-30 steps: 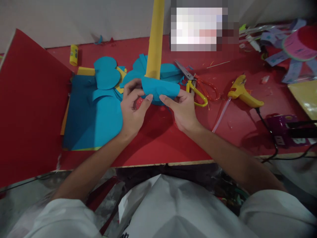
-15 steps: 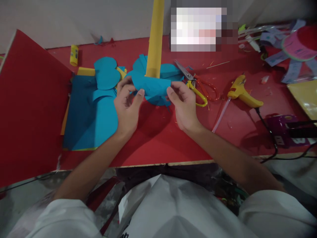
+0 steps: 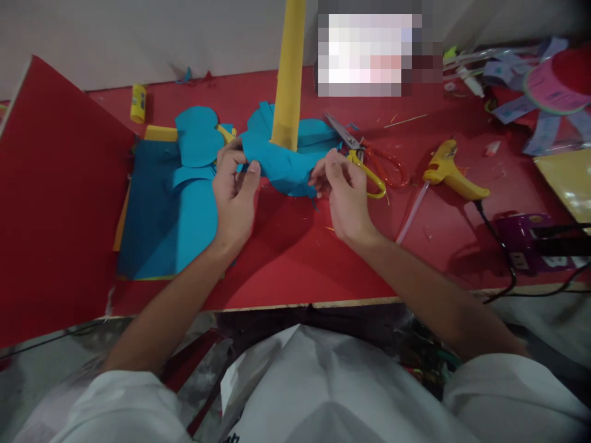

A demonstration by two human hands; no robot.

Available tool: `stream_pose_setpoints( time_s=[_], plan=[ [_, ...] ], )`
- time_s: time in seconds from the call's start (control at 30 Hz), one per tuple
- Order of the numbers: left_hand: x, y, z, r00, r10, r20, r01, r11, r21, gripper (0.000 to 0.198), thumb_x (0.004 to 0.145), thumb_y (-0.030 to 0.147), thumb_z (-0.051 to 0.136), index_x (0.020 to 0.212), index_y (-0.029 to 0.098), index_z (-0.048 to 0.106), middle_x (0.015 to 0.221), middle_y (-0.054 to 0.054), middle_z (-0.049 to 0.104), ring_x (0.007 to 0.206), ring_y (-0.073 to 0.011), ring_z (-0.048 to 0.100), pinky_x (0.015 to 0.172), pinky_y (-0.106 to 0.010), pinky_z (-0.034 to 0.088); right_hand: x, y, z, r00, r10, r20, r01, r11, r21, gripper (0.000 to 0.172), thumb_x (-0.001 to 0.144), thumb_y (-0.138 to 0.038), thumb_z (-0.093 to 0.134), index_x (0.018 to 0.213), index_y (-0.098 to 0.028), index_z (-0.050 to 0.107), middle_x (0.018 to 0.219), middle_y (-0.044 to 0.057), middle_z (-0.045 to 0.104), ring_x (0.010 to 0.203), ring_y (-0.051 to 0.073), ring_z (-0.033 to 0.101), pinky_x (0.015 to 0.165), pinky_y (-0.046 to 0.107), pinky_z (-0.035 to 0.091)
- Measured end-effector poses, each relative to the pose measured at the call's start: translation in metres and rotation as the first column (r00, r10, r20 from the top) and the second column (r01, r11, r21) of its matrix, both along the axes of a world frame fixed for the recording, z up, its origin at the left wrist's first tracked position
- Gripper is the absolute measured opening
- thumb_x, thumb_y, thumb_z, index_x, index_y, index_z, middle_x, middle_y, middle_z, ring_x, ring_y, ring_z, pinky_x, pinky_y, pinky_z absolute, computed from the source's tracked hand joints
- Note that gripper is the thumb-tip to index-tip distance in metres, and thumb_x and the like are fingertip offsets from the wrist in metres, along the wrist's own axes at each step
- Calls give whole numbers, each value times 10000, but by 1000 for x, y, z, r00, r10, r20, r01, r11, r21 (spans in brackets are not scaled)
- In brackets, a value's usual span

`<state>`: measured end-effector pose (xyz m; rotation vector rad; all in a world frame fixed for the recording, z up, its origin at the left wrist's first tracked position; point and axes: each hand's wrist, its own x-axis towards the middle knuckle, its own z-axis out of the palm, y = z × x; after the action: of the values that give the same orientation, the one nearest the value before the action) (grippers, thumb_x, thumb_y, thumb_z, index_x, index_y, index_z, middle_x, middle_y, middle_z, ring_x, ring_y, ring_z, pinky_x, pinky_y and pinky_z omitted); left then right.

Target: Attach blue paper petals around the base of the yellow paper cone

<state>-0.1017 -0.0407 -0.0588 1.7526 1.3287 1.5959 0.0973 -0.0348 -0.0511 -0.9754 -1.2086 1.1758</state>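
A blue paper piece (image 3: 286, 166) hangs over the red table, with the lower end of a long yellow strip (image 3: 289, 86) at its upper edge. My left hand (image 3: 237, 191) pinches the left side of the blue piece between thumb and fingers. On the other side, my right hand (image 3: 344, 191) has its thumb and fingertips pressed together beside the piece's right edge; what they hold, if anything, is too small to name. More blue paper (image 3: 316, 134) lies behind. Scissors (image 3: 353, 144) with red and yellow handles rest close to my right hand.
Blue sheets (image 3: 154, 209) and a heart-like blue cutout (image 3: 198, 135) lie left, near a glue stick (image 3: 138, 103). A red board (image 3: 60, 203) stands far left. Right are a yellow glue gun (image 3: 452, 172) with a cord, a purple box (image 3: 530, 243) and a pink paper craft (image 3: 554, 83).
My right thumb and fingers have come off the blue piece's right corner and closed together, slightly higher. The piece's right side has dropped, and my left hand has shifted slightly left.
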Motion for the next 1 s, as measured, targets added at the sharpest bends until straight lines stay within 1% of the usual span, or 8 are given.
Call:
stream_pose_setpoints(
  time_s=[0.1,0.2,0.27,0.37,0.43,0.57,0.73,1.0],
  plan=[
    [2,1,1,999,31,34,-33,999,39,432,981,648,627,846,243,558,1191,-33,629,1271,-277,596,1054,-521,506,-2,-2,-1,998,64,17,-64,998,-9,516,885,-796,617,834,-283,579,717,-27,572,644,150,569,592,317,481],
    [1,2,2,999,32,2,-32,999,18,496,973,687,617,799,233,521,1155,-20,647,1303,-259,582,1114,-529,475,-3,-2,-2,1000,1,30,-1,1000,2,478,852,-745,711,933,-300,557,694,-56,544,649,143,580,605,301,499],
    [-1,4,1,1000,27,5,-27,1000,5,544,945,738,611,772,234,504,1174,-24,648,1310,-270,581,1118,-533,482,-1,-1,-3,997,-55,58,53,998,38,457,867,-733,705,969,-310,567,758,-40,591,737,161,633,674,314,541],
    [-8,9,0,999,-44,11,44,999,-20,555,935,739,616,734,236,496,1188,-31,657,1293,-283,600,1089,-536,520,3,2,-4,987,-94,130,78,989,123,425,941,-740,591,1011,-321,615,933,6,657,974,217,679,823,362,566],
    [-12,12,2,991,-133,-24,131,990,-45,535,963,690,614,718,231,493,1163,-31,671,1265,-275,624,1077,-531,539,5,3,-2,984,-87,156,63,987,149,422,975,-731,533,1014,-325,639,975,17,664,1023,231,671,857,376,559],
    [-13,12,11,966,-211,-147,205,977,-54,436,999,589,625,754,234,564,1205,-36,679,1213,-254,656,1117,-524,540,3,0,4,992,18,129,-34,992,121,391,964,-699,590,1054,-329,680,1007,12,704,982,212,678,855,358,563],
    [-7,5,22,935,-284,-210,281,959,-45,374,988,580,635,794,260,637,1296,-71,662,1296,-272,625,1158,-530,527,0,-5,7,970,191,149,-207,973,100,431,993,-683,551,1178,-340,737,1287,11,721,1170,225,663,961,367,568],
    [-8,1,27,864,-422,-276,421,905,-67,390,1006,573,596,804,240,616,1406,-89,603,1383,-297,575,1164,-533,533,0,-7,10,962,221,161,-241,963,123,456,953,-705,602,1227,-359,716,1371,11,689,1242,228,641,1031,380,566]
  ],
)
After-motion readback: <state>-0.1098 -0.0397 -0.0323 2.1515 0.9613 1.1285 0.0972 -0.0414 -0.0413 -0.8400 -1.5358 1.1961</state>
